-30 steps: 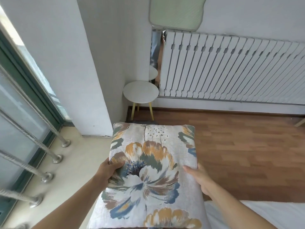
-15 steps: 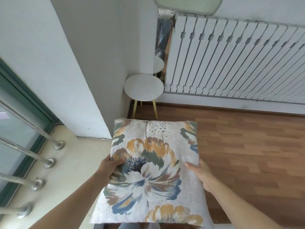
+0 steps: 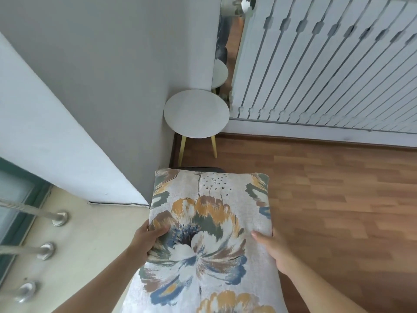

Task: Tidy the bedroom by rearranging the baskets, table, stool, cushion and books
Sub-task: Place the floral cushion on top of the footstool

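Observation:
A square cushion (image 3: 209, 233) with a big blue, orange and white flower print is held flat in front of me. My left hand (image 3: 147, 239) grips its left edge, thumb on top. My right hand (image 3: 274, 250) grips its right edge the same way. A small round white table (image 3: 196, 114) on yellow legs stands in the wall corner just beyond the cushion. A dark object (image 3: 203, 169) peeks out under the cushion's far edge; what it is stays hidden.
A white slatted panel (image 3: 327, 64) runs along the back right wall above wooden floor (image 3: 327, 199). A mirror strip (image 3: 228, 53) reflects the table. A grey wall corner (image 3: 112, 109) juts out at left, with metal railing posts (image 3: 46, 250) on a cream ledge.
The view has moved forward and tilted down toward the corner. The round table now looks closer and larger. Both hands keep the same grip on the cushion.

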`<state>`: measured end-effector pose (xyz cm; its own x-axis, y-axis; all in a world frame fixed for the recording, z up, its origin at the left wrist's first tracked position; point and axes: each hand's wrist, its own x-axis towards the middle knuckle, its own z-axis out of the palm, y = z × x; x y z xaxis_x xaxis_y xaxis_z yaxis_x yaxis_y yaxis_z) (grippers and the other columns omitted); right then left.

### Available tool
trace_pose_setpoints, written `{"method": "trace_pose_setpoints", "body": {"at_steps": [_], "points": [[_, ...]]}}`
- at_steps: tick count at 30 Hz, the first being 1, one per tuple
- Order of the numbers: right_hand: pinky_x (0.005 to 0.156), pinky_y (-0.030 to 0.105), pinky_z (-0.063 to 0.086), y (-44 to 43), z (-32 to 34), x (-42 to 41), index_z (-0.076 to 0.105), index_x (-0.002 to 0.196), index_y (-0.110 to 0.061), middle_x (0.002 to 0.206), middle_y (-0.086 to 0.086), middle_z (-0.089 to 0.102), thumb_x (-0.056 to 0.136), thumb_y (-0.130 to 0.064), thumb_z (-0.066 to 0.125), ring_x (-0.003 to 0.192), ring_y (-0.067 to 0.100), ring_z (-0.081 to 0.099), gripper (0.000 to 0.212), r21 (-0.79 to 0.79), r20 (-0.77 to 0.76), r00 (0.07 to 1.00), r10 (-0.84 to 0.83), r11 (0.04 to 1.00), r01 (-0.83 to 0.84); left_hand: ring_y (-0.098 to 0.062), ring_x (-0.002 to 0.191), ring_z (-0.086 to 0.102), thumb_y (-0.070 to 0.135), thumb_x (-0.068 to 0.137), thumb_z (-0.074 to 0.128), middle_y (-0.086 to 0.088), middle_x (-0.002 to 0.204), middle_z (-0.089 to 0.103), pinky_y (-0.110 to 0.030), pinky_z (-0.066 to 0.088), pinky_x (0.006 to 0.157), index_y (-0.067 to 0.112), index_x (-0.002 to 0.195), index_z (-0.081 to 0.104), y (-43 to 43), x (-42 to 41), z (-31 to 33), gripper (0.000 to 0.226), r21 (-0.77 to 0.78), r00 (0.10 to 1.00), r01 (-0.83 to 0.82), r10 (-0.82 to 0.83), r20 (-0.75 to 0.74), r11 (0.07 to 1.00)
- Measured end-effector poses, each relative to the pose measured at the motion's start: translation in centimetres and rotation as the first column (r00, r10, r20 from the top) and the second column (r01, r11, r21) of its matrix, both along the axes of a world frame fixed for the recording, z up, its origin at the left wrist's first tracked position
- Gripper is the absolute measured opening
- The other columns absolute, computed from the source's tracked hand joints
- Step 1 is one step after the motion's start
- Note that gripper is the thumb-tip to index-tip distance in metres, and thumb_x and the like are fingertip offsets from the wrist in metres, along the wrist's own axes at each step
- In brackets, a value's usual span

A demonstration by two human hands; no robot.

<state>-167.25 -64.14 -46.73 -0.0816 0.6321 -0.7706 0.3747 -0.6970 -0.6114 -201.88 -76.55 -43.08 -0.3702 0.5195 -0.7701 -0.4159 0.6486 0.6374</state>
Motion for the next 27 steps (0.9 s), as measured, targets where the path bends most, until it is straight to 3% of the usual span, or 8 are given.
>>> {"method": "trace_pose_setpoints", "body": {"at_steps": [3,8,11,14,19,23,27], "points": [[0.102,0.05,0.044,2.1,-2.3,-1.7,0.046,0.136,-0.025,0.133,-0.002,0.057,0.03,-0.068,0.086,0.12,0.024,0.057,0.122,-0.012,-0.002,0.999,-0.034,0.999,0.034,-0.035,0.074,0.065,0.015,0.077,0.078,-0.024,0.095,0.07,-0.038,0.053,0.058,0.012,0.107,0.064,1.7,-1.6,-2.2,0.033,-0.011,1.0,0.007,-0.007,-0.02,1.0],[0.098,0.044,0.047,5.4,-2.3,-5.5,0.056,0.122,-0.019,0.117,-0.001,0.065,0.072,-0.031,0.082,0.107,0.021,0.062,0.057,-0.008,0.007,0.999,-0.038,0.999,0.039,-0.034,0.081,0.062,0.013,0.077,0.078,-0.024,0.1,0.069,-0.046,0.046,0.075,0.014,0.102,0.067,4.5,-3.5,-5.8,0.028,-0.025,0.999,-0.031,0.031,-0.01,0.999],[0.094,0.041,0.049,7.6,-3.9,-6.3,0.056,0.117,-0.02,0.114,-0.002,0.065,0.073,-0.03,0.081,0.103,0.019,0.062,0.052,-0.001,-0.003,0.999,-0.038,0.999,0.038,-0.034,0.085,0.066,0.01,0.079,0.076,-0.023,0.103,0.069,-0.046,0.053,0.079,0.01,0.107,0.065,6.1,-4.0,-7.4,0.03,-0.009,0.999,-0.047,0.047,-0.005,0.999],[0.082,0.035,0.051,9.7,-6.2,-7.2,0.055,0.118,-0.019,0.109,-0.005,0.065,0.074,-0.029,0.081,0.095,0.015,0.062,0.052,0.005,-0.009,1.0,-0.027,1.0,0.027,-0.033,0.081,0.067,0.007,0.08,0.073,-0.022,0.102,0.069,-0.037,0.058,0.067,0.006,0.11,0.063,7.6,-4.5,-9.1,0.031,-0.008,0.997,-0.074,0.074,-0.003,0.997],[0.102,0.048,0.045,13.0,-10.4,-8.7,0.049,0.132,-0.02,0.123,-0.001,0.062,0.068,-0.036,0.083,0.113,0.023,0.059,0.075,-0.024,0.001,1.0,0.01,1.0,-0.01,-0.025,0.059,0.066,0.009,0.083,0.071,-0.023,0.097,0.069,-0.023,0.049,0.039,0.008,0.108,0.062,9.7,-5.0,-12.7,0.026,-0.043,0.994,-0.104,0.103,-0.034,0.994],[0.104,0.049,0.043,14.4,-13.5,-9.4,0.044,0.136,-0.023,0.129,-0.002,0.058,0.063,-0.04,0.085,0.118,0.022,0.056,0.085,-0.041,0.006,1.0,0.025,0.999,-0.024,-0.013,0.042,0.061,0.008,0.086,0.067,-0.016,0.085,0.066,-0.02,0.042,0.032,0.009,0.109,0.06,10.6,-4.9,-15.6,0.024,-0.082,0.993,-0.109,0.106,-0.044,0.991],[0.104,0.049,0.043,15.4,-17.1,-10.1,0.048,0.134,-0.023,0.126,-0.003,0.061,0.07,-0.032,0.083,0.116,0.021,0.058,0.074,-0.058,-0.024,1.0,0.004,0.998,-0.005,-0.015,0.043,0.061,0.01,0.085,0.069,-0.015,0.082,0.067,-0.02,0.042,0.035,0.01,0.109,0.059,11.6,-5.4,-19.2,0.026,-0.113,0.991,-0.126,0.119,-0.069,0.986]]}}
